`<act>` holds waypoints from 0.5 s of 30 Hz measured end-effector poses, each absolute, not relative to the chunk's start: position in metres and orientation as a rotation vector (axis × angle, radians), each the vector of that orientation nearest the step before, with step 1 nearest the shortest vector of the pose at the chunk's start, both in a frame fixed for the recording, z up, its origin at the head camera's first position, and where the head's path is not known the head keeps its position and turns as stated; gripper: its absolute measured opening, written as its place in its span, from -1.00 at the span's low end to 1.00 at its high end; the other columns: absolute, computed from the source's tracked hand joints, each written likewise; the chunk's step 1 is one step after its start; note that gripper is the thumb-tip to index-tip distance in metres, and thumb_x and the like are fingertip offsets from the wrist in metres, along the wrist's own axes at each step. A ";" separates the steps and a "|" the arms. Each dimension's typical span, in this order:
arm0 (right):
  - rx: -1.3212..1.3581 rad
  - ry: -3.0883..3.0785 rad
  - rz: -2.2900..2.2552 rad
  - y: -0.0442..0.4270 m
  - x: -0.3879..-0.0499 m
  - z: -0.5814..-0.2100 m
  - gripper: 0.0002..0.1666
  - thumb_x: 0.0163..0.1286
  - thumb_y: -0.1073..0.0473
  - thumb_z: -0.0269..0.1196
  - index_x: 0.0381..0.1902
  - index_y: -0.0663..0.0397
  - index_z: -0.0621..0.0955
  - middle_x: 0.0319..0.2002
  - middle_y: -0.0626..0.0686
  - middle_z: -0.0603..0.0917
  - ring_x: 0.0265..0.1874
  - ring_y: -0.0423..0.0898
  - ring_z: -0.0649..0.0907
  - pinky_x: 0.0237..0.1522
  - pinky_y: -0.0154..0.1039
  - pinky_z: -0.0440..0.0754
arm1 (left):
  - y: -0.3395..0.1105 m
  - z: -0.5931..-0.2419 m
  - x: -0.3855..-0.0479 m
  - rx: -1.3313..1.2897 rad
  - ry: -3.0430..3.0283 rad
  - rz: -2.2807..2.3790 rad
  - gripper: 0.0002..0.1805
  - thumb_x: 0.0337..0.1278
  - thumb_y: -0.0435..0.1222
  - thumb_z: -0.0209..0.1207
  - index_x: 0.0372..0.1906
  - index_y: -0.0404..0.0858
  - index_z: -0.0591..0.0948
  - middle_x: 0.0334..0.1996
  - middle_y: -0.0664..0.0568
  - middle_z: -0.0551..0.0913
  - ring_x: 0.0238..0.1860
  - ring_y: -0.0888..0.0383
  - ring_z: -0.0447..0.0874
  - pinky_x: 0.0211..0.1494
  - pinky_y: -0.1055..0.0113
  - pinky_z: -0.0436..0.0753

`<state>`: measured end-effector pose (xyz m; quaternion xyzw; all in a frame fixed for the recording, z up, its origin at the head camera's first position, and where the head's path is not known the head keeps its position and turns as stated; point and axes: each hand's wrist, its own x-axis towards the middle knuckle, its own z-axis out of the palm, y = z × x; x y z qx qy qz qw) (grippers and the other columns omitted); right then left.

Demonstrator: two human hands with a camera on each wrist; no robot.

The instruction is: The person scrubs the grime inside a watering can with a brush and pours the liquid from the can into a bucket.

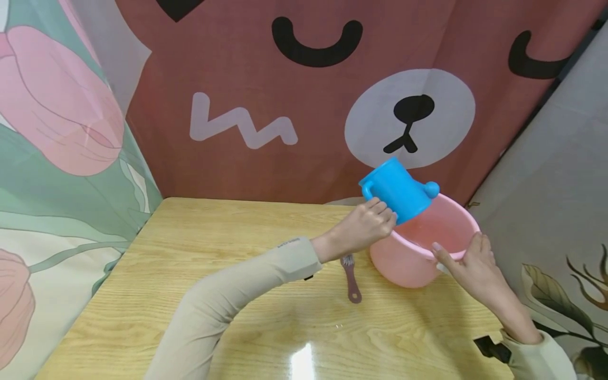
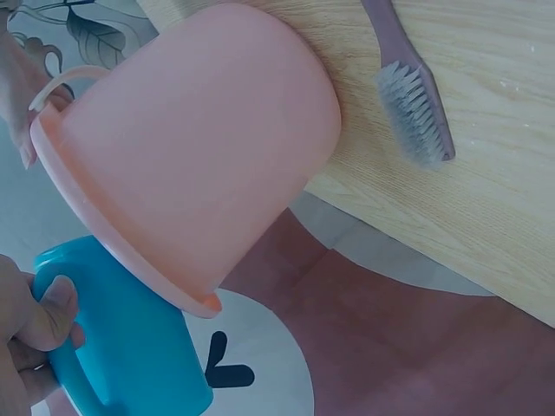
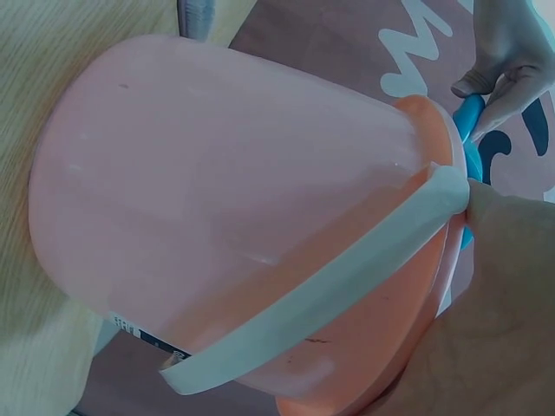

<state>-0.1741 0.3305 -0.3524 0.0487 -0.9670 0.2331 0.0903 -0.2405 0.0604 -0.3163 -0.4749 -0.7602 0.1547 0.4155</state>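
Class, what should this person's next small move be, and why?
Perhaps ease the blue jug down into the pink bucket: the left hand holds it tilted by the bucket's mouth, while the right hand grips the bucket's rim.

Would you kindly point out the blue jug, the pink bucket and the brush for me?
Blue jug (image 1: pixel 400 191): head view, on the middle of its body.
Pink bucket (image 3: pixel 208 182): right wrist view, on its outer wall.
Brush (image 2: pixel 413 106): left wrist view, on its bristles.
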 end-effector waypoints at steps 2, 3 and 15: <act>0.145 -2.875 0.698 0.331 -0.174 -0.352 0.20 0.49 -0.22 0.07 0.33 0.79 -0.24 0.15 0.70 0.03 0.00 0.56 0.23 -0.19 0.52 0.35 | 0.060 -0.317 -0.241 -1.192 -1.908 0.388 -0.82 0.41 -0.24 0.14 -0.13 -0.19 0.72 -0.38 0.14 0.68 -0.30 0.24 0.55 -0.10 0.45 0.49; 0.145 -2.873 0.698 0.331 -0.174 -0.352 0.20 0.49 -0.22 0.07 0.33 0.79 -0.24 0.15 0.70 0.03 0.00 0.56 0.23 -0.19 0.52 0.36 | 0.060 -0.317 -0.241 -1.192 -1.907 0.387 -0.82 0.41 -0.23 0.14 -0.13 -0.19 0.72 -0.39 0.14 0.68 -0.30 0.24 0.55 -0.11 0.46 0.49; 0.156 -2.853 0.696 0.333 -0.177 -0.353 0.21 0.48 -0.22 0.09 0.33 0.78 -0.22 0.16 0.71 0.04 0.01 0.58 0.22 -0.16 0.55 0.31 | 0.060 -0.317 -0.242 -1.193 -1.919 0.392 -0.82 0.42 -0.26 0.13 -0.15 -0.17 0.73 -0.39 0.16 0.68 -0.32 0.25 0.54 -0.15 0.46 0.46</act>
